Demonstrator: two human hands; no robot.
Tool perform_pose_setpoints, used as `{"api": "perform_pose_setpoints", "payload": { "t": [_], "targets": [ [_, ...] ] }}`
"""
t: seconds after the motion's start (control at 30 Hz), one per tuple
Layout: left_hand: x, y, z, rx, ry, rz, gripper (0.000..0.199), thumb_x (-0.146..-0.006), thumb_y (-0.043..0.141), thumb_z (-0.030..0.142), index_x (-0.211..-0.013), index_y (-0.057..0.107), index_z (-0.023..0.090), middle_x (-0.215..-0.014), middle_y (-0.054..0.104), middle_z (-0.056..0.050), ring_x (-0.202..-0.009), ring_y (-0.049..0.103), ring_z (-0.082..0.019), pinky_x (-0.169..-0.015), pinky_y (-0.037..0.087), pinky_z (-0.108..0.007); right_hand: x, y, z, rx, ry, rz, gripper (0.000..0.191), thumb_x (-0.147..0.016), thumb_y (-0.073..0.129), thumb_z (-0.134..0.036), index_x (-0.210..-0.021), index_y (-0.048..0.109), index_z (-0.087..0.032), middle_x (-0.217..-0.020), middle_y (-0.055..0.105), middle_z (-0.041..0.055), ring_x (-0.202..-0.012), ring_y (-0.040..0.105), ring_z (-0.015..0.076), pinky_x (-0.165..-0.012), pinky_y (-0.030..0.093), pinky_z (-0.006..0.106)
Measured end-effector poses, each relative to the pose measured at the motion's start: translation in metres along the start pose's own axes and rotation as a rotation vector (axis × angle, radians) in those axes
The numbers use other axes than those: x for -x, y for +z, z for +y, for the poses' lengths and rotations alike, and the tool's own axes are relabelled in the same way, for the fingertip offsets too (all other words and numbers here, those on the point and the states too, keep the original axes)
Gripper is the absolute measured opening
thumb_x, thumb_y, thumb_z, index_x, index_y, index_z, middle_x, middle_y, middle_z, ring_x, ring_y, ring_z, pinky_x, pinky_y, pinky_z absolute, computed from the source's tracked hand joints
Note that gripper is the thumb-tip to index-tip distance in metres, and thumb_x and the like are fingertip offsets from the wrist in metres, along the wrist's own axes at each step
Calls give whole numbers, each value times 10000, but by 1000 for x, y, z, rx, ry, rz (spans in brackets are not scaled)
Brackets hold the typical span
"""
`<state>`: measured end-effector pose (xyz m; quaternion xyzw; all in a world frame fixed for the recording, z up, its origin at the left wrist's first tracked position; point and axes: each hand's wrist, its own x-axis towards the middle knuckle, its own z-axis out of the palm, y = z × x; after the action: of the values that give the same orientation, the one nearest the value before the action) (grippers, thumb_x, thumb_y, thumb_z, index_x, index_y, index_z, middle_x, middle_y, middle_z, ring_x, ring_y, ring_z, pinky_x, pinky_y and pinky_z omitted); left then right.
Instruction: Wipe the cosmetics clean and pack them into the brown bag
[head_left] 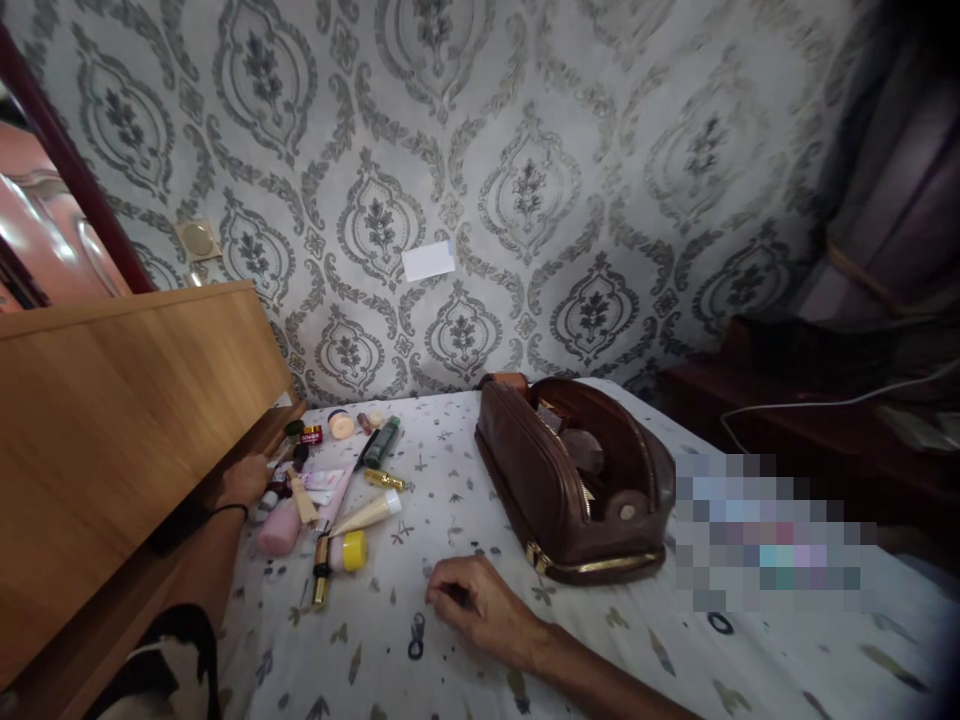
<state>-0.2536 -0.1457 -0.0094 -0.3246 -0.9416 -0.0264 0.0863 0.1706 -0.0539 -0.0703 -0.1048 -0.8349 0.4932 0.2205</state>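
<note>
My left hand (246, 480), a dark band at its wrist, is at the left edge of a cluster of cosmetics. Its fingers look closed near a dark-capped item; what they grip is too small to make out. Around it lie a pink bottle (278, 528), a pink-and-white tube (330, 482), a cream tube with a white cap (369, 512), a yellow-capped container (349, 551), a gold tube (384, 480) and a green bottle (383, 442). My right hand (480, 602) rests loosely curled on the printed sheet, with nothing visible in it. Right of it stands an unzipped brown toiletry bag (517, 470), a few items inside.
A wooden panel (142, 400) rises close along the left side. Patterned wallpaper (525, 190) covers the wall behind. A blurred-out patch (765, 535) hides something right of the bag. A dark red surface with a white cable (825, 404) is at the far right.
</note>
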Motion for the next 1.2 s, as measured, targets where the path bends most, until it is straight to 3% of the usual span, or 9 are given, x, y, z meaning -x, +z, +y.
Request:
{"api": "perform_pose_setpoints", "payload": {
  "t": [0.1,0.2,0.4,0.6,0.73,0.83,0.97,1.2],
  "targets": [
    [4,-1,3,-51,-16,-116,348,-932,608,348,-1228,580,168,-1224,617,-93,-1035,637,-229,-862,555,-439,0,0,-1,-6,-13,3,161,-765,491,-206,-628,569,-171,-569,460,-29,-561,420,107,-551,309,227],
    [9,-2,7,-65,-5,-138,348,-940,591,375,-1214,590,162,-1205,631,-91,-1025,643,-225,-874,548,-448,0,0,0,-4,-7,3,169,-771,493,-215,-623,563,-173,-558,440,-34,-545,399,103,-541,300,224],
    [13,-5,12,-35,11,-22,392,-896,573,389,-1213,627,164,-1149,700,-168,-1074,666,-294,-806,514,-326,0,-1,-2,-2,-3,8,162,-767,495,-208,-635,577,-163,-574,454,-31,-560,411,103,-543,301,222],
    [23,-15,27,-79,-20,136,344,-912,393,160,-1163,615,81,-1180,644,-234,-1104,627,-347,-809,511,-391,0,1,3,0,0,8,147,-750,509,-199,-651,610,-160,-576,471,-31,-561,418,104,-549,308,223],
    [25,-26,40,-83,-27,217,349,-946,363,187,-1188,592,83,-1247,591,-230,-1190,551,-364,-838,511,-420,-1,1,5,-6,3,-6,147,-751,512,-206,-658,617,-159,-586,481,-27,-571,426,108,-563,317,226],
    [21,-32,50,-51,-86,225,358,-986,367,291,-1157,614,95,-1191,615,-218,-1111,605,-342,-792,532,-411,-2,1,6,-10,16,1,156,-756,515,-215,-649,613,-160,-572,459,-31,-565,411,106,-554,304,226],
    [21,-39,63,-15,-138,220,338,-974,505,396,-1177,600,143,-1144,645,-117,-965,657,-230,-789,556,-398,-2,1,6,-36,45,4,170,-776,519,-232,-665,625,-158,-574,460,-31,-575,406,108,-553,295,229],
    [41,-36,96,-20,55,217,296,-960,555,362,-1161,612,152,-1197,626,-98,-1063,624,-233,-866,547,-430,-1,0,7,-66,69,-11,190,-793,523,-258,-698,647,-149,-583,503,-18,-583,424,115,-557,301,235]
  ]
}}
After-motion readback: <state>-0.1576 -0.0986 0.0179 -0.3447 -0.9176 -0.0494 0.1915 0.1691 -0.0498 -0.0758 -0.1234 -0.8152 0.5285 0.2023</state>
